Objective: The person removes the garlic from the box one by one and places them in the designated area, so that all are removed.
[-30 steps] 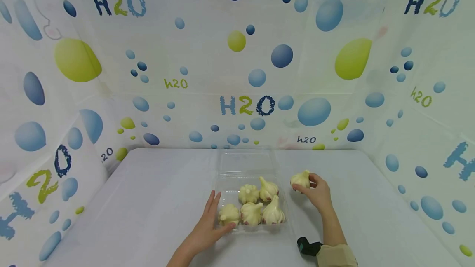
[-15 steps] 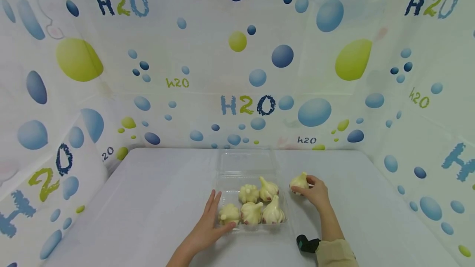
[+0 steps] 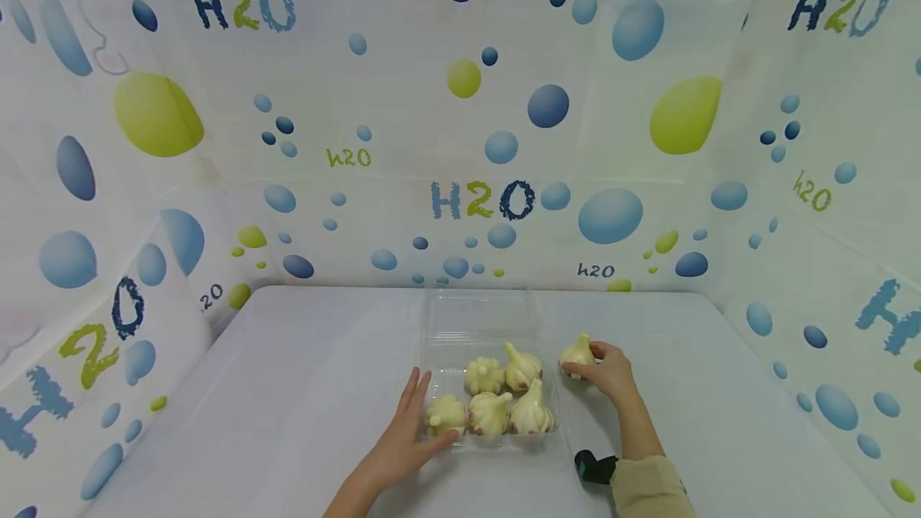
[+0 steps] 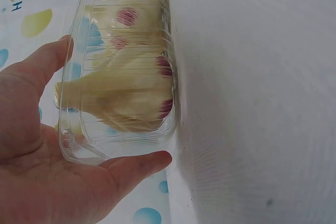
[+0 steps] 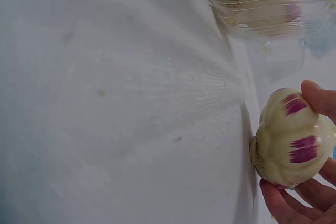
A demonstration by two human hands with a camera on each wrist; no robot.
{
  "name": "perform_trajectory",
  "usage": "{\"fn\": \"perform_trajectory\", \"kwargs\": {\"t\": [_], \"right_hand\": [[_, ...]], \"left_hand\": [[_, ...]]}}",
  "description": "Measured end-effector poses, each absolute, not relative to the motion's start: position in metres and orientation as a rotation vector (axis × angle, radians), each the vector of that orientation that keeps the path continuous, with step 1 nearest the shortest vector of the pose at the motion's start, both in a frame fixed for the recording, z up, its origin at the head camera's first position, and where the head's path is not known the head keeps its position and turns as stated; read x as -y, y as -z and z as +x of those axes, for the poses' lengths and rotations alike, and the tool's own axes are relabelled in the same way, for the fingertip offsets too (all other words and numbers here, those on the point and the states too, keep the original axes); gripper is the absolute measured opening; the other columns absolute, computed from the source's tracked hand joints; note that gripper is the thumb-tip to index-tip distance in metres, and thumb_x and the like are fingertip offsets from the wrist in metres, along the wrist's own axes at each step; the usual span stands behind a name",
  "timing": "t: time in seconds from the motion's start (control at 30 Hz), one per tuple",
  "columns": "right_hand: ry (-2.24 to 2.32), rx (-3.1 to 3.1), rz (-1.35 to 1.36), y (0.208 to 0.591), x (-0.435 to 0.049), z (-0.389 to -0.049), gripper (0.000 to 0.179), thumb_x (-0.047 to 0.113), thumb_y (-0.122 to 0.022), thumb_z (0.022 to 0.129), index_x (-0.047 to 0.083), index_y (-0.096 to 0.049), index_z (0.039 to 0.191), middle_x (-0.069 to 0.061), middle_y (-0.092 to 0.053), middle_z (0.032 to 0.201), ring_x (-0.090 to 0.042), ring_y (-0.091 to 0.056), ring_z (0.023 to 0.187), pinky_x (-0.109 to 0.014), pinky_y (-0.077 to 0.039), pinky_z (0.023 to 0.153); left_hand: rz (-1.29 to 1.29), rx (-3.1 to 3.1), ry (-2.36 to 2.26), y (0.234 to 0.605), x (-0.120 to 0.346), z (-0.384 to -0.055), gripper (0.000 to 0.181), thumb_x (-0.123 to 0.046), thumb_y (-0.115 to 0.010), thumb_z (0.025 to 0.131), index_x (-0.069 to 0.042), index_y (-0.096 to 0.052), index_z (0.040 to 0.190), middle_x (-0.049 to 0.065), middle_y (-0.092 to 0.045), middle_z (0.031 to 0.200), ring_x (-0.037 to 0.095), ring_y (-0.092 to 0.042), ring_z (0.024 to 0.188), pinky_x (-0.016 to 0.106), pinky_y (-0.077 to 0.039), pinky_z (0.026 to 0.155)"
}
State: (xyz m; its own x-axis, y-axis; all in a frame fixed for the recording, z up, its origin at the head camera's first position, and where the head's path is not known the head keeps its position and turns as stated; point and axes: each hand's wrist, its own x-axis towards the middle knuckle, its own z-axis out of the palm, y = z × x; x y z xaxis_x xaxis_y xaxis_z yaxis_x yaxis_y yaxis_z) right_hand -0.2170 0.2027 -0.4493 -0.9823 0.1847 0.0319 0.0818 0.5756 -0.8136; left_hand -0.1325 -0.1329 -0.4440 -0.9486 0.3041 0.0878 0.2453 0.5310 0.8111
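Note:
A clear plastic clamshell box sits on the table with its lid folded back. Inside are several pale garlic bulbs with purple marks; the far left spot has no bulb. My left hand rests at the box's near left corner, fingers straight along the left side and thumb at the front wall. Right of the box, my right hand holds another garlic bulb between thumb and fingers, stem up. In the right wrist view this bulb has its root end down at the table surface.
The white table meets a backdrop printed with blue and green drops and "H2O" behind and at both sides. A black device is by the right wrist, near the beige sleeve.
The right hand and its garlic bulb have shifted slightly left, closer to the box. The left hand stays at the box's corner. The head view has moved a little.

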Motion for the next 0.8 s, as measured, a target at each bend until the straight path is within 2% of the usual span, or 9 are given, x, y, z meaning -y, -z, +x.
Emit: {"fn": "perform_trajectory", "kwargs": {"t": [0.13,0.3,0.6,0.8], "right_hand": [[-1.337,2.717,-0.215,0.444,-0.202,-0.215,0.078,0.039,-0.081,0.065,-0.012,-0.053,0.116,-0.033,-0.054,0.114,-0.032,-0.061,0.085,-0.044,-0.048,0.076],[-1.287,2.778,-0.251,0.436,-0.2,-0.213,0.073,0.031,-0.079,0.069,-0.013,-0.05,0.12,-0.032,-0.054,0.115,-0.038,-0.056,0.096,-0.047,-0.046,0.08],[-1.279,2.805,-0.268,0.435,-0.201,-0.216,0.074,0.03,-0.078,0.07,-0.012,-0.047,0.122,-0.031,-0.054,0.112,-0.036,-0.056,0.094,-0.047,-0.046,0.079],[-1.274,2.816,-0.252,0.435,-0.202,-0.216,0.073,0.03,-0.077,0.071,-0.012,-0.047,0.123,-0.033,-0.053,0.114,-0.041,-0.053,0.099,-0.049,-0.045,0.081]], "left_hand": [[0.484,-2.697,-1.412,0.444,0.132,-0.131,0.094,-0.041,-0.067,0.081,-0.005,-0.009,0.147,0.022,0.004,0.15,0.048,-0.011,0.132,0.065,-0.023,0.096],[0.474,-2.693,-1.41,0.443,0.131,-0.129,0.095,-0.042,-0.067,0.081,-0.005,-0.009,0.147,0.022,0.005,0.15,0.048,-0.01,0.132,0.065,-0.022,0.096],[0.458,-2.688,-1.416,0.44,0.128,-0.125,0.094,-0.04,-0.067,0.081,-0.006,-0.009,0.147,0.021,0.005,0.15,0.048,-0.01,0.132,0.065,-0.022,0.096],[0.454,-2.692,-1.42,0.438,0.127,-0.122,0.093,-0.039,-0.067,0.082,-0.006,-0.009,0.147,0.022,0.004,0.15,0.048,-0.01,0.132,0.065,-0.022,0.097]]}}
